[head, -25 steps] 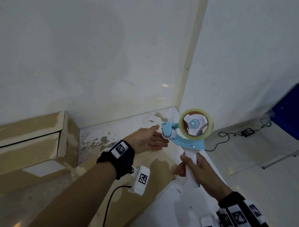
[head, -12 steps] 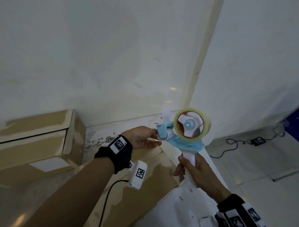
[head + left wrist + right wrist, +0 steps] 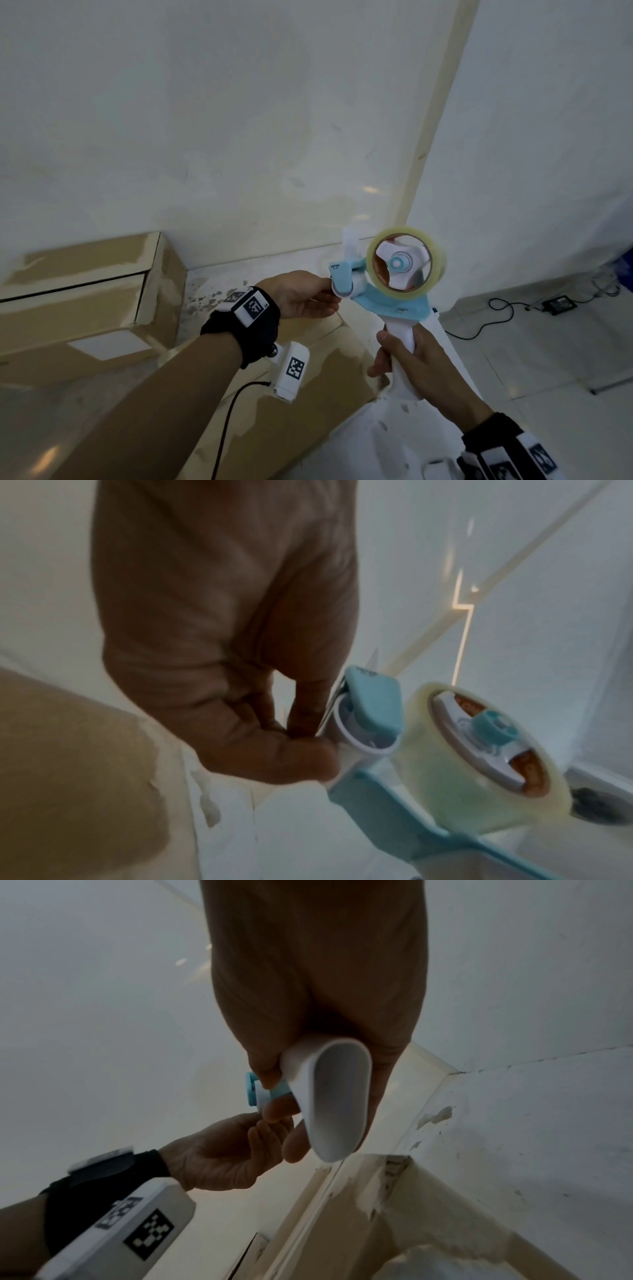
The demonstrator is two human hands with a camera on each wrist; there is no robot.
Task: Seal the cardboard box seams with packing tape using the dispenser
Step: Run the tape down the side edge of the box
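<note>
My right hand (image 3: 416, 359) grips the white handle (image 3: 339, 1096) of a tape dispenser (image 3: 394, 303) with a light-blue frame, held up above the table. A clear tape roll (image 3: 439, 263) sits on its hub. At the dispenser's front roller (image 3: 363, 739), my left hand (image 3: 325, 296) pinches the loose tape end between thumb and forefinger (image 3: 308, 715). A flat cardboard box (image 3: 325, 373) with pale tape patches lies under both hands. The tape end itself is barely visible.
A second, taller cardboard box (image 3: 85, 308) stands at the left against the white wall. The wall corner (image 3: 428, 154) rises behind the dispenser. On the floor at the right lie a black cable and adapter (image 3: 556, 303). White table surface (image 3: 359, 445) shows beside the box.
My left hand, open beside the roller a second ago, has closed thumb and forefinger at the roller. The dispenser stays upright in my right hand; the view has tilted up.
</note>
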